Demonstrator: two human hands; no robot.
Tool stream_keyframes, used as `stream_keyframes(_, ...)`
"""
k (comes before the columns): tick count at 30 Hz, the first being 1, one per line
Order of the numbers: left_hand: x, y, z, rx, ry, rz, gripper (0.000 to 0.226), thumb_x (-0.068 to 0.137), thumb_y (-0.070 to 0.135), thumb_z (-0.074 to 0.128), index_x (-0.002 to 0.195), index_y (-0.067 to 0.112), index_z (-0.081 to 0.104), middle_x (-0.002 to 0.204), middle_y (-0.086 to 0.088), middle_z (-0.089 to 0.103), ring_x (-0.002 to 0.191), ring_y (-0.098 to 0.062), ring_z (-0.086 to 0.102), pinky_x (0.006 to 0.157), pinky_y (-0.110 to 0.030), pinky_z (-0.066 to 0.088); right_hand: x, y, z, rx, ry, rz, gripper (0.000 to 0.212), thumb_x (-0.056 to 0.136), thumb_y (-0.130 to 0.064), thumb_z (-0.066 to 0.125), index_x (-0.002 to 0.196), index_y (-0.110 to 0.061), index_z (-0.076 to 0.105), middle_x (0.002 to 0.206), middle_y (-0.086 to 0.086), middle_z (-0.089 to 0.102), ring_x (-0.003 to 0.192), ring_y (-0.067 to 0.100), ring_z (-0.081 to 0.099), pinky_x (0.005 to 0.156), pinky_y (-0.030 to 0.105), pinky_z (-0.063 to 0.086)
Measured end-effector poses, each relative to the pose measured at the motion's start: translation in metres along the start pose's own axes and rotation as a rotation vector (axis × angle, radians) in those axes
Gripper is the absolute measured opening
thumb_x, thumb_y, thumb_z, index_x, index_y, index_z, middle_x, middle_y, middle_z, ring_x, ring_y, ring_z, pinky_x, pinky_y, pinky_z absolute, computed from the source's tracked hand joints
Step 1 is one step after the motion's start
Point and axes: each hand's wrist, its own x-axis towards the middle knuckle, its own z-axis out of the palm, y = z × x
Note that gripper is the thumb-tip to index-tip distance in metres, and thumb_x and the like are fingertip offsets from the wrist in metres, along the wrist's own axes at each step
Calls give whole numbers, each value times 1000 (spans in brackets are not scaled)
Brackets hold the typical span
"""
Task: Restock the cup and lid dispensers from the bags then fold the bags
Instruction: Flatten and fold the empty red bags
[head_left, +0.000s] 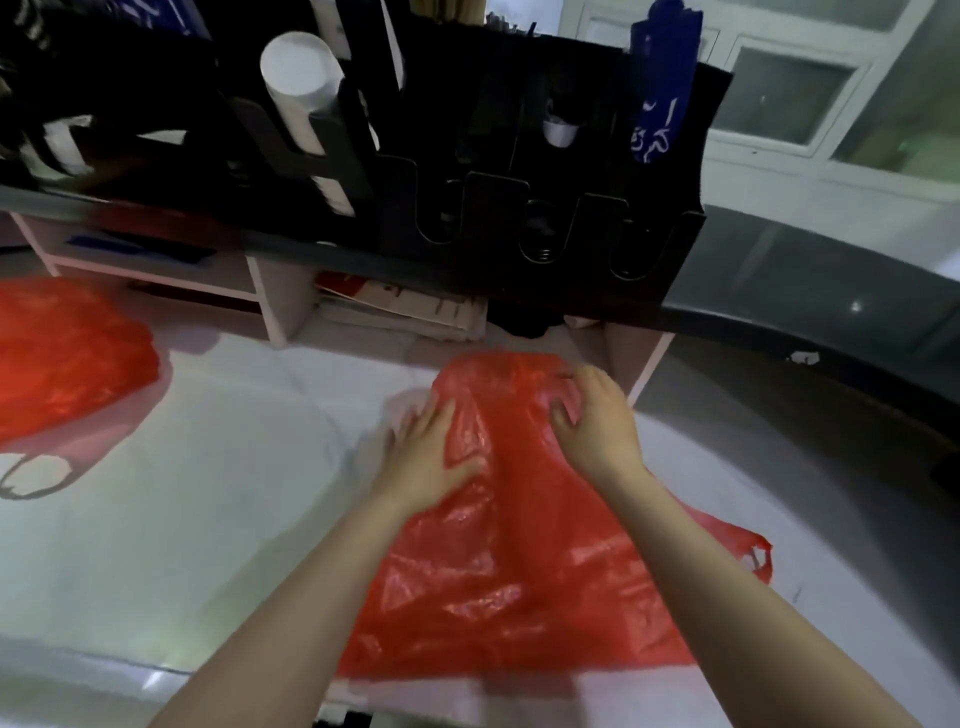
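View from a head-worn camera, looking down at two bare forearms reaching forward over a white counter (208, 519). There are two red plastic bags. The nearer red bag (519, 545) lies spread and crumpled on the counter right in front of the person, under both hands, with one handle loop (758, 558) sticking out at its right edge. The left hand (431, 457) lies flat on the bag's left edge, fingers straight and spread and the thumb on the plastic. The right hand (597, 426) rests on the far part of the same bag with its fingers bent and their tips dug into the plastic. The blur hides whether it is pinching the bag or only pressing on it. The second red bag (67, 353) lies by itself on the counter at the far left, well apart from the hands. Above the counter, on a dark ledge, stands one black dispenser rack (571, 197) with three U-shaped cut-outs visible along its front right. One white cylindrical stack (301, 78) stands tilted in the rack's left part. One blue printed wrapper (662, 93) stands upright at the rack's right end. Under the ledge are pale shelf compartments (156, 260) holding flat items.
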Motion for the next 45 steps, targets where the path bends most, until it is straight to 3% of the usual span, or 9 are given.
stream_keyframes(8, -4, -1, 77, 366, -383, 190, 94, 78, 70, 47, 150, 34, -1, 158, 8, -17, 142, -30, -23, 107, -59, -17, 5, 36, 38, -463, -539, -219, 68, 91, -24, 45, 150, -37, 15, 161, -2, 1, 147, 24, -5, 114, 53, -5)
stream_keyframes(14, -12, -24, 70, 386, -335, 204, 91, 79, 78, 34, 149, 38, -7, 160, 8, -7, 143, -24, -23, 112, -52, -16, -68, 89, 47, -433, -721, 127, 57, 99, -43, 28, 147, -48, -2, 159, -9, -14, 146, 22, -13, 115, 54, 0)
stream_keyframes(18, -16, -28, 60, 295, -439, 165, 85, 78, 75, 41, 147, 46, 1, 158, 15, -4, 142, -22, -25, 111, -52, -19, -95, 100, 38, -385, -672, 234, 54, 97, -53, 25, 145, -53, 0, 158, -16, -10, 147, 25, -5, 114, 56, 6)
stream_keyframes(21, -13, -26, 50, -16, -453, 86, 46, 87, 60, 50, 131, 56, 39, 150, 21, 28, 143, -10, -8, 112, -49, -14, -101, 96, 33, -293, -627, 296, 55, 93, -48, 42, 144, -47, 21, 159, -14, 7, 146, 25, 7, 112, 56, 11)
stream_keyframes(23, -4, -19, 40, -379, -332, -4, 19, 93, 35, 55, 104, 51, 58, 120, 10, 64, 126, -4, 36, 113, -43, 17, -100, 91, 28, -92, -441, 367, 42, 89, -38, 55, 130, -37, 45, 144, -11, 42, 136, 22, 35, 110, 55, 20)
stream_keyframes(25, 8, -12, 34, -607, -138, -90, 27, 91, 11, 56, 91, 37, 64, 80, 5, 71, 79, -10, 62, 82, -34, 47, -97, 86, 20, 103, -161, 438, 20, 90, -25, 58, 108, -33, 55, 108, -14, 61, 108, 19, 59, 100, 47, 37)
stream_keyframes(30, 43, 0, 42, -365, -90, -164, 21, 86, 14, 64, 106, 17, 67, 82, 1, 65, 74, -16, 62, 62, -19, 42, -76, 95, 7, 78, 217, 530, 16, 90, -12, 51, 96, -23, 62, 84, -3, 65, 76, 20, 60, 66, 26, 36)
stream_keyframes(38, 36, -2, 57, -169, -383, -35, 22, 73, 15, 76, 95, 20, 76, 63, 10, 62, 59, -11, 58, 61, -23, 45, -55, 128, 14, -173, -443, 487, 51, 90, -2, 37, 136, -24, 44, 120, 17, 61, 99, 38, 60, 78, 36, 46)
stream_keyframes(45, 20, -28, 48, -401, -34, -126, 17, 86, 18, 68, 73, 10, 74, 62, -1, 68, 57, -11, 59, 62, -31, 48, -79, 131, 11, -264, -266, 596, 16, 86, -8, 47, 98, -9, 58, 96, 17, 64, 86, 35, 62, 63, 33, 42)
